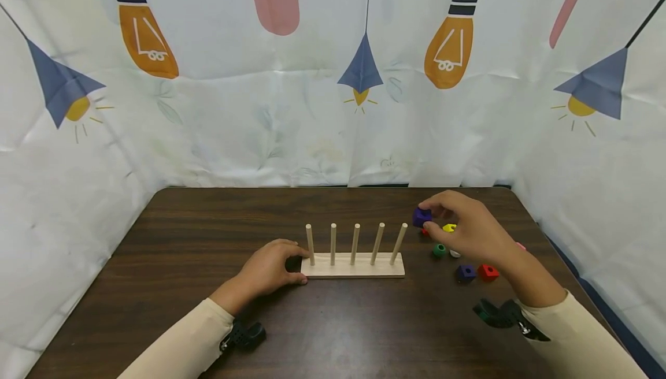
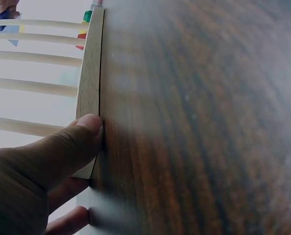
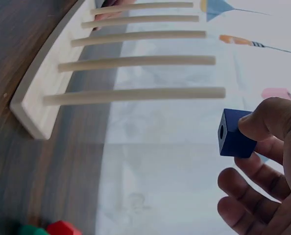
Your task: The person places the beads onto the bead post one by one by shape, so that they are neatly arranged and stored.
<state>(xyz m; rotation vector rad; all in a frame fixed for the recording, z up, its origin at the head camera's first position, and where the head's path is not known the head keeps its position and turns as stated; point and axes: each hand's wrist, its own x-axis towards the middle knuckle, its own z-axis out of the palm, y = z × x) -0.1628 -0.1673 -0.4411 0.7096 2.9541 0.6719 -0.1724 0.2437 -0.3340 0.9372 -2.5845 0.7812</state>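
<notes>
A pale wooden peg stand (image 1: 338, 269) with several upright pegs sits on the table. My left hand (image 1: 270, 266) grips its left end, thumb (image 2: 89, 125) on the front edge and fingers behind. Off to the right, my right hand (image 1: 468, 223) pinches a dark blue cube bead (image 1: 422, 217) between thumb and fingers, raised above the table. In the right wrist view the cube (image 3: 235, 133) shows a hole in one face, close to the tip of the nearest peg (image 3: 135, 96). All the pegs are bare.
Loose beads lie at the right under and beside my right hand: a green one (image 1: 439, 250), a second dark blue cube (image 1: 466, 273), a red cube (image 1: 488, 272) and a yellow one (image 1: 450, 227). The dark wood table (image 1: 208, 223) ends at a printed white curtain (image 1: 234, 136).
</notes>
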